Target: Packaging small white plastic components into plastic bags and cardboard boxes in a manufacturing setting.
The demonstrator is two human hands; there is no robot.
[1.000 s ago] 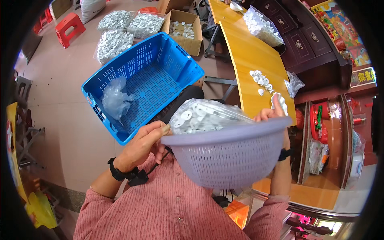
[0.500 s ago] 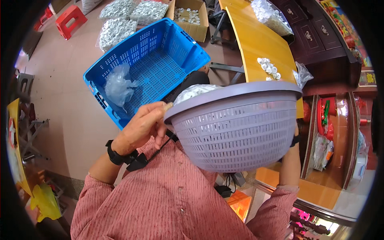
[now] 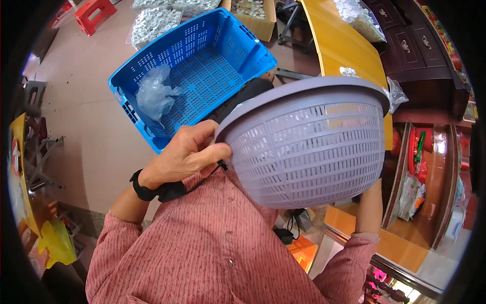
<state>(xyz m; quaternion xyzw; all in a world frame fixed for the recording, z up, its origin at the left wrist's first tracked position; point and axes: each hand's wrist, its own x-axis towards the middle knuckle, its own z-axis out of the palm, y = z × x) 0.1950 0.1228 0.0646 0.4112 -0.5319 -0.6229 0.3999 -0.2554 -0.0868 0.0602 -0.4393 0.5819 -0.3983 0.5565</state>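
Pinkish floor (image 3: 81,137) spreads at our left, a red stool (image 3: 94,16) standing on it. Beyond our left grip (image 3: 195,154) slants the blue crate (image 3: 234,48), a clear bag (image 3: 154,96) inside. That grip is closed on the left edge of the basket (image 3: 309,152), thumb against the outer wall. From it the basket lies rightward, tipped, its outer wall toward us, the rim's long line climbing slightly to the right. Our right forearm (image 3: 369,210) runs behind the basket; we cannot tell how the hidden right grip stands. Past the rim, the yellow tabletop (image 3: 349,40) carries white pieces (image 3: 348,72).
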